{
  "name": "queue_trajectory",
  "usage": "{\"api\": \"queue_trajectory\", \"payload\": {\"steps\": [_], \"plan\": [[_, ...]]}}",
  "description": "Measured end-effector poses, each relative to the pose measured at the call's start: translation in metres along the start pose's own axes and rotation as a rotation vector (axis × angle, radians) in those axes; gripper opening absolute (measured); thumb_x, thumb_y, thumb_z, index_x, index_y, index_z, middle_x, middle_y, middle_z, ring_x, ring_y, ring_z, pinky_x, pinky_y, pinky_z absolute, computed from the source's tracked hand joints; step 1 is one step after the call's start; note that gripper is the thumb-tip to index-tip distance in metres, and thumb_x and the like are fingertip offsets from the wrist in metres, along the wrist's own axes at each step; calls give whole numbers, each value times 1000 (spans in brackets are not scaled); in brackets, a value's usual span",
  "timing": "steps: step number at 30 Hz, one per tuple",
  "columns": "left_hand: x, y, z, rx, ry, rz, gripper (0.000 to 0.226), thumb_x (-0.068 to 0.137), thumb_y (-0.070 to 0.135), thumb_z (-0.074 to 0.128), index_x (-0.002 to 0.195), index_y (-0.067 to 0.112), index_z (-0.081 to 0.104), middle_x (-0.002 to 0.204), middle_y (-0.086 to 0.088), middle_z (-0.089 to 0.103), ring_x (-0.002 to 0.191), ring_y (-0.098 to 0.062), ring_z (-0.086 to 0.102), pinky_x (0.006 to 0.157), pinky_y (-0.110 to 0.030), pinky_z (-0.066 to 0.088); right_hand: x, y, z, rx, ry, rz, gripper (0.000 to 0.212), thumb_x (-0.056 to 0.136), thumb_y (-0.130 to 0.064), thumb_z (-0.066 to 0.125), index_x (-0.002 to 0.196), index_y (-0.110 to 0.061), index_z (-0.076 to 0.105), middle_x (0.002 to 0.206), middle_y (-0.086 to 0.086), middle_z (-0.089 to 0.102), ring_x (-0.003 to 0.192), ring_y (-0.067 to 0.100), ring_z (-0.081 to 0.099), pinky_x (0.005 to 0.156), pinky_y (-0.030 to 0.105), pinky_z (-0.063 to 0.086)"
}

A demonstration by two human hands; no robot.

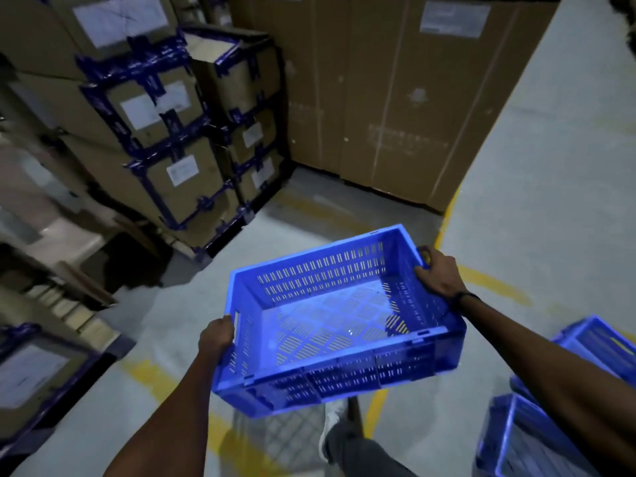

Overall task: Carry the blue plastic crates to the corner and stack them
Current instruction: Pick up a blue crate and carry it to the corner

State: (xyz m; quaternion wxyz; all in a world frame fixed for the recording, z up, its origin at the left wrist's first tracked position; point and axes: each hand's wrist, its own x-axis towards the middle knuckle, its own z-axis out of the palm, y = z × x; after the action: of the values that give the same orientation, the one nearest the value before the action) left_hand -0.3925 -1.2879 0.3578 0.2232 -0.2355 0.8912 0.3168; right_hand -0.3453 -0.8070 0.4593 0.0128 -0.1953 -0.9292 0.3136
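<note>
Plastic made the blue slotted crate [339,321] look light and stiff, since it was empty and kept its shape while held only at its ends. The cut-out handles in the short end walls seemed the right places to grip, and both hands were there. The left hand [217,335] was closed around the near-left end by its handle slot; the right hand [438,275] was clamped on the far-right rim, fingers hooked over the edge. The crate hung between the hands, tilted slightly, clear of the grey floor [550,201] and above a white shoe [331,428]. More blue crates [523,438] sat on the floor low at the right. Ahead, the corner formed by taped cardboard boxes [179,160] and a tall carton [395,98] was bare of crates, so stacking had not begun there.
</note>
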Motion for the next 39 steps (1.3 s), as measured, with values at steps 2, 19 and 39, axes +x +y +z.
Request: {"api": "queue_trajectory", "payload": {"steps": [2,19,39], "plan": [[24,13,-13,-28,23,13,59,99,44,29,90,4,71,104,-23,70,101,-40,63,94,-42,45,26,-14,15,13,4,-19,52,72,-29,55,121,-11,58,110,17,68,97,34,63,76,24,36],[262,145,-90,24,36,99,34,101,26,46,113,-4,56,118,-30,62,114,-45,58,91,-43,44,251,-93,144,30,-109,125,46,89,-12,56,133,-10,42,112,22,63,96,40,61,76,38,42],[669,186,1,116,-41,280,69,64,20,48,132,16,43,108,-20,68,101,-42,65,91,-51,52,457,-47,403,103,-76,327,73,72,-8,56,139,-17,28,101,20,68,83,40,65,74,46,53]]}}
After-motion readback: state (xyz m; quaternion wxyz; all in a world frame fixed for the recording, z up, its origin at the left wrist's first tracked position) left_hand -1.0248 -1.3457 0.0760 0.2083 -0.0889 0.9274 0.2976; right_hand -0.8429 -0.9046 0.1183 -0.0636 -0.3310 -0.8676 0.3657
